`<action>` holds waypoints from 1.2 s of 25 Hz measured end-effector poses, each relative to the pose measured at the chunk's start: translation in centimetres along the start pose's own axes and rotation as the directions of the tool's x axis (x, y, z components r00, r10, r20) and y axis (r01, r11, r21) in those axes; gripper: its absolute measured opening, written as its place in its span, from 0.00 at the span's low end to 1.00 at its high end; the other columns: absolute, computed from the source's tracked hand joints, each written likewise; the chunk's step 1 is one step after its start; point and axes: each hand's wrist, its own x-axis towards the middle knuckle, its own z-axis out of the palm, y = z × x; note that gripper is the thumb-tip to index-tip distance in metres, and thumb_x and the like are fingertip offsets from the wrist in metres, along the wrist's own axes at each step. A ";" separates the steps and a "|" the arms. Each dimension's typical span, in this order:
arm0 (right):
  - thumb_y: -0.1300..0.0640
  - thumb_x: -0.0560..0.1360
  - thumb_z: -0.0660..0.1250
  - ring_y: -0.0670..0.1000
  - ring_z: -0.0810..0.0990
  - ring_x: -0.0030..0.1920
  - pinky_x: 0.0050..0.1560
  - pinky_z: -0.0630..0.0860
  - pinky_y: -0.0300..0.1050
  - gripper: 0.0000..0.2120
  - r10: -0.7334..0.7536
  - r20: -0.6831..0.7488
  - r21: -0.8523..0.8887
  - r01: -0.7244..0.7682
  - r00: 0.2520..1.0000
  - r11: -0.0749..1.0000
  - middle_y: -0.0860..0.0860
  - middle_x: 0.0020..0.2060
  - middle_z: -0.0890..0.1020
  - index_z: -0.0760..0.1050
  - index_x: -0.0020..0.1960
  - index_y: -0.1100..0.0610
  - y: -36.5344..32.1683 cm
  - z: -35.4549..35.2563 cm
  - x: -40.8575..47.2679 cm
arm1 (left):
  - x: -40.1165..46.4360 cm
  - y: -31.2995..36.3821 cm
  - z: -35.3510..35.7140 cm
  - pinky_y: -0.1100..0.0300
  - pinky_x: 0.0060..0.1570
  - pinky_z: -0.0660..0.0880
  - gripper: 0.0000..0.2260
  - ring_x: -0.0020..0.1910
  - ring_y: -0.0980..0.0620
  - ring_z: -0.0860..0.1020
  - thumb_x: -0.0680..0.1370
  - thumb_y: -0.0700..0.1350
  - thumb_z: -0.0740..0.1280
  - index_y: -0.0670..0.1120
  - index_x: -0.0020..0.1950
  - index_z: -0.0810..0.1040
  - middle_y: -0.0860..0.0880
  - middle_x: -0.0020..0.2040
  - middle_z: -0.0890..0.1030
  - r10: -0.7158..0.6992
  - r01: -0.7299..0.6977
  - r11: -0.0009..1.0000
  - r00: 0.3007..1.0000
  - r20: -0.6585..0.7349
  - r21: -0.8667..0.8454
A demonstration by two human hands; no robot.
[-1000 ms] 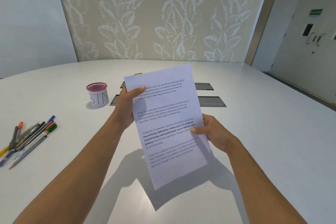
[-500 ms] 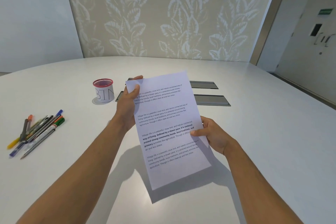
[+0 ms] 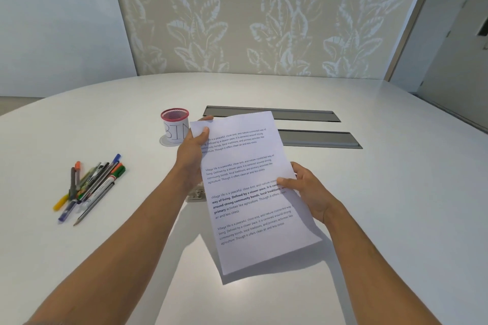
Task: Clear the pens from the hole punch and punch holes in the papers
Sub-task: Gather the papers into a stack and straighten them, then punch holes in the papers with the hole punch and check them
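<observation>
Printed papers (image 3: 250,192) held tilted above the white bench (image 3: 396,206), both hands gripping: left hand (image 3: 191,155) pinches the upper left corner, thumb on the printed face and fingers (image 3: 207,118) curled behind the top edge; right hand (image 3: 307,188) pinches the right edge at mid-height, thumb on top. A small part of the hole punch (image 3: 196,195) shows on the bench just under the sheet's left edge, beside the left wrist; rest hidden. Pens (image 3: 89,187) lie heaped on the bench well to the left, apart from the punch; red-rimmed cup marked "BIN" (image 3: 174,125) stands behind the left hand.
</observation>
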 end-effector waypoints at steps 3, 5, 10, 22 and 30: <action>0.64 0.78 0.65 0.66 0.81 0.57 0.58 0.78 0.61 0.16 0.001 -0.023 -0.005 -0.001 1.000 1.000 0.59 0.57 0.83 0.72 0.65 0.61 0.1 1.4 0.7 | 0.6 0.0 -1.3 0.49 0.43 0.81 0.11 0.45 0.45 0.83 0.82 0.42 0.58 0.51 0.60 0.77 0.44 0.51 0.84 -0.044 0.044 0.999 0.999 0.013 -0.008; 0.65 0.78 0.64 0.64 0.83 0.54 0.54 0.80 0.58 0.15 -0.003 -0.042 -0.018 0.002 0.999 1.000 0.59 0.56 0.84 0.72 0.65 0.61 0.1 2.1 1.2 | 1.4 -0.1 -2.2 0.46 0.47 0.80 0.11 0.47 0.43 0.83 0.82 0.42 0.60 0.50 0.61 0.77 0.43 0.52 0.84 -0.072 0.072 0.997 0.997 0.022 -0.002; 0.67 0.77 0.65 0.59 0.85 0.49 0.47 0.82 0.52 0.15 -0.005 -0.104 0.040 0.009 0.995 0.999 0.59 0.55 0.84 0.74 0.63 0.61 0.9 2.6 2.1 | 3.0 -0.5 -4.2 0.54 0.43 0.79 0.14 0.49 0.47 0.82 0.80 0.47 0.64 0.45 0.65 0.74 0.47 0.54 0.84 -0.103 0.100 0.988 0.994 0.022 0.121; 0.71 0.78 0.60 0.52 0.86 0.44 0.42 0.83 0.43 0.12 0.086 -0.246 0.125 -0.057 0.965 0.991 0.54 0.49 0.86 0.76 0.59 0.63 2.6 2.7 3.9 | 5.0 -3.1 -9.0 0.51 0.53 0.75 0.08 0.49 0.49 0.78 0.79 0.49 0.63 0.46 0.53 0.78 0.50 0.50 0.81 0.104 0.111 0.513 0.976 -0.190 0.851; 0.71 0.79 0.61 0.53 0.86 0.45 0.41 0.83 0.43 0.14 0.151 -0.242 0.087 -0.134 0.958 0.987 0.58 0.54 0.84 0.74 0.63 0.66 2.8 3.2 5.5 | 5.0 -4.5 -9.8 0.53 0.49 0.76 0.06 0.47 0.48 0.78 0.79 0.47 0.62 0.48 0.49 0.77 0.51 0.45 0.80 0.096 0.093 0.355 0.986 -0.136 0.930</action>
